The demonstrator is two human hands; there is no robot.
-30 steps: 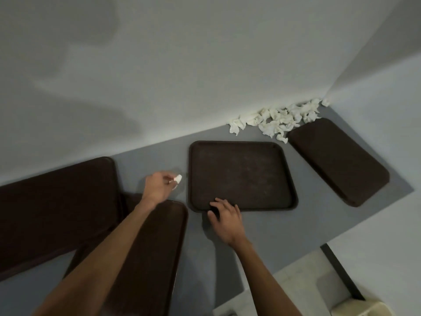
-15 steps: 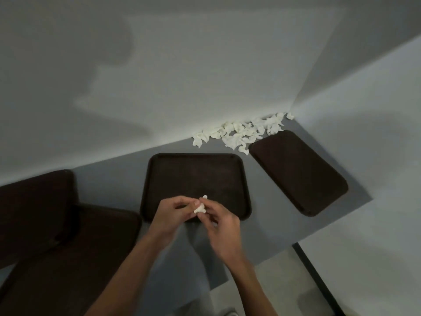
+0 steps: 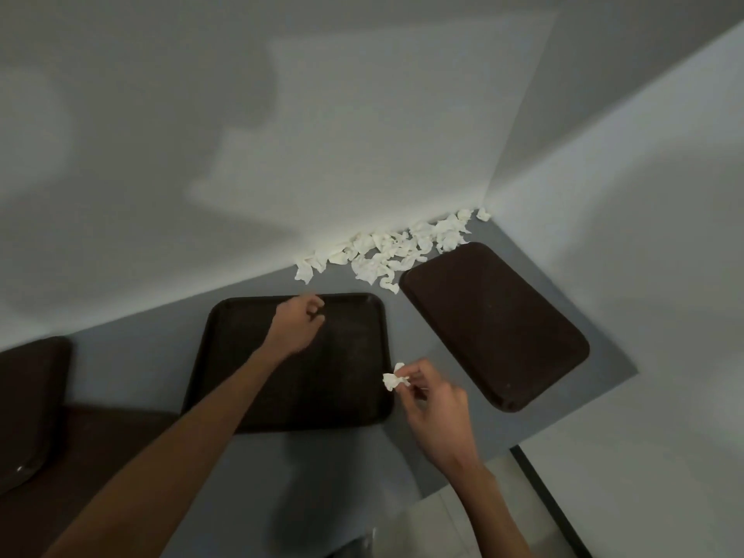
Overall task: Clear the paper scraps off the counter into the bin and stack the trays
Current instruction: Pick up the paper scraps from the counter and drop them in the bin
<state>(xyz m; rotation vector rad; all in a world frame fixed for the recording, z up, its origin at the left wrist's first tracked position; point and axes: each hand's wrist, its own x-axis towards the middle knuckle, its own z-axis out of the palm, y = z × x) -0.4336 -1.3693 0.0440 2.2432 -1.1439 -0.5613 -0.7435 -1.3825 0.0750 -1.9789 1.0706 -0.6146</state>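
**Right hand pinches one paper scrap beside the middle tray**

The right hand [image 3: 437, 412] sits in the lower centre-right of the frame. Its thumb and fingertips are pinched on a small crumpled white paper scrap [image 3: 394, 379]. The scrap is held above the grey counter [image 3: 141, 356], just off the near right corner of the middle tray [image 3: 342, 376].

The left hand [image 3: 298, 322] is well apart from the right one, reaching over the far part of that same tray. Its fingers are curled in toward the palm and nothing shows in them. Motion blur makes it unclear whether the hand touches the tray.

The middle tray is dark brown and lies flat at the centre of the frame, with its raised rim facing up. A second dark tray [image 3: 495, 328] lies at an angle to the right of it, apart from it, and reaches toward the corner of the walls.

A pile of white paper scraps [image 3: 386, 251] lies along the foot of the back wall [image 3: 322, 155], in the centre-right of the frame. Its nearest pieces are just beside the far end of the angled tray.

At the left edge is another dark tray [image 3: 28, 396]. One more tray [image 3: 100, 445] lies in the lower left, partly behind the left forearm. The two appear to overlap, but the dim light hides how.

A strip of pale floor [image 3: 443, 525] shows at the bottom right, beyond the counter's edge.
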